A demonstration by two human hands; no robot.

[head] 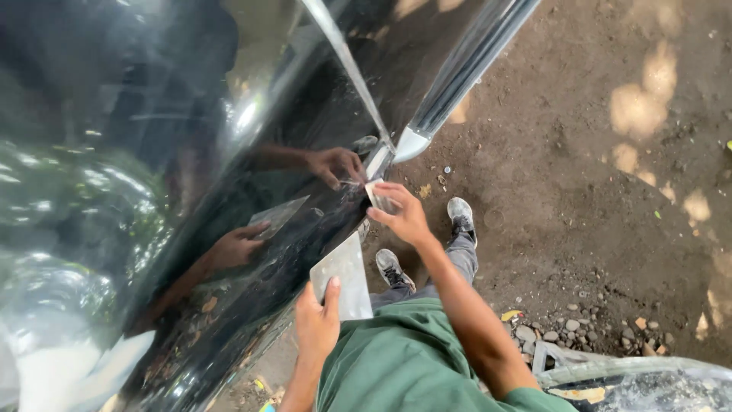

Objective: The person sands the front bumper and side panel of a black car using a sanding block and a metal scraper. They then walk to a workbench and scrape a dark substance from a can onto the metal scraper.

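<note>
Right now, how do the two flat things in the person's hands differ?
The grey flat metal plate in the left hand is large and held clear of the glossy black car panel. The small pale scraper in the right hand is much smaller and pressed to it. Both are thin and flat.

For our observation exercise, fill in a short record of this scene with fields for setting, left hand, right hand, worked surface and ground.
Setting: outdoors beside a glossy black car body
Left hand: grips a flat grey metal plate
Right hand: presses a small flat scraper against the black panel
Worked surface: mirror-like, reflecting both hands
Ground: bare dirt, small stones near the grey shoes
</note>
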